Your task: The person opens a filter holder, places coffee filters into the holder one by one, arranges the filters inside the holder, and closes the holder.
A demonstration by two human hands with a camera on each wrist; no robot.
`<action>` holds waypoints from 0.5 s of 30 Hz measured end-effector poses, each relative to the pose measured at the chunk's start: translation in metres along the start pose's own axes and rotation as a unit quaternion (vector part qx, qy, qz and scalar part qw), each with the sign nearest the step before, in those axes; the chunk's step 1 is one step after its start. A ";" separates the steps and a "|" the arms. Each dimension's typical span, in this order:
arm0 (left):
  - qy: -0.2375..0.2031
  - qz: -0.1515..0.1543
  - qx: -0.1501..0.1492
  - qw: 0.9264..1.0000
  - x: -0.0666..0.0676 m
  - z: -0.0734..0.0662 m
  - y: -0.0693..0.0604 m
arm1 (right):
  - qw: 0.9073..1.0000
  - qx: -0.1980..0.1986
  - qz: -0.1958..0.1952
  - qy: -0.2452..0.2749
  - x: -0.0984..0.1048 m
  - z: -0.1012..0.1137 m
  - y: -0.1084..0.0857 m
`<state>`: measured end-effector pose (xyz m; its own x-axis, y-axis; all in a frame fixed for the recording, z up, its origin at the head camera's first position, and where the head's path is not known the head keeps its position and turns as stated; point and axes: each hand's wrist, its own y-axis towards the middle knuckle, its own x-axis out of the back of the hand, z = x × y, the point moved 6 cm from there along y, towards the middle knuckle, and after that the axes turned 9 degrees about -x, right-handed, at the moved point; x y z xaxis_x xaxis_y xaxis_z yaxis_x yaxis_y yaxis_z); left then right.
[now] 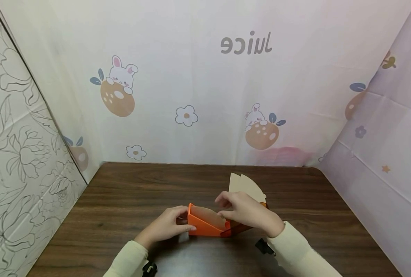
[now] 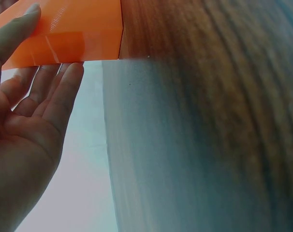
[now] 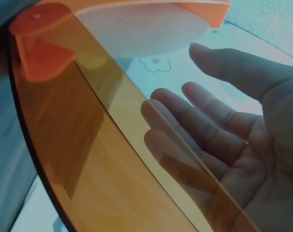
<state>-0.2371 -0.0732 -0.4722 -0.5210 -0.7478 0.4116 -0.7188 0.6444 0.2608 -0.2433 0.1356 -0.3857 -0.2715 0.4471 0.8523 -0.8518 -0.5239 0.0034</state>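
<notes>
An orange filter box (image 1: 205,227) stands on the table with a stack of beige paper filters (image 1: 205,214) inside. Its see-through amber lid (image 3: 54,145) is swung out to the right on a hinge. Fan-shaped beige paper filters (image 1: 245,186) stand up at the lid, behind my right hand. My left hand (image 1: 165,226) holds the box's left end, thumb on the front wall and fingers on the end. Over the lid's hinge end, my right hand (image 1: 248,211) has its fingers loosely extended with nothing between them. Some of its fingertips (image 3: 158,140) show through the amber lid.
The dark wood-grain table (image 1: 139,184) reaches back to a printed curtain (image 1: 205,84). More patterned cloth hangs on the left (image 1: 18,154) and right (image 1: 381,161). Black wrist camera mounts (image 1: 265,246) sit at both sleeves.
</notes>
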 end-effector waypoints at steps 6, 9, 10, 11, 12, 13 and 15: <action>0.001 0.003 -0.006 1.000 0.000 -0.001 0.001 | 1.000 0.003 -0.025 -0.004 0.011 -0.003 -0.002; -0.002 0.003 -0.007 1.000 0.000 -0.001 0.001 | 0.999 0.003 -0.034 -0.008 0.016 -0.005 -0.003; -0.003 0.003 -0.009 1.000 0.000 -0.001 0.001 | 0.999 0.002 -0.036 -0.008 0.018 -0.006 -0.003; -0.005 0.003 -0.006 1.000 0.000 -0.001 0.001 | 0.999 0.000 -0.038 -0.007 0.020 -0.007 -0.003; -0.006 0.003 -0.007 1.000 0.000 -0.001 0.001 | 0.999 0.001 -0.040 -0.007 0.022 -0.007 -0.003; -0.006 0.002 -0.008 1.000 0.000 -0.001 0.000 | 0.999 0.002 -0.042 -0.007 0.024 -0.008 -0.004; -0.005 0.002 -0.011 1.000 0.000 0.000 0.000 | 0.999 -0.001 -0.042 -0.001 0.028 -0.009 -0.004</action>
<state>-0.2371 -0.0728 -0.4719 -0.5289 -0.7464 0.4038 -0.7066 0.6509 0.2776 -0.2513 0.1569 -0.3667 -0.1987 0.4879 0.8500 -0.8720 -0.4840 0.0739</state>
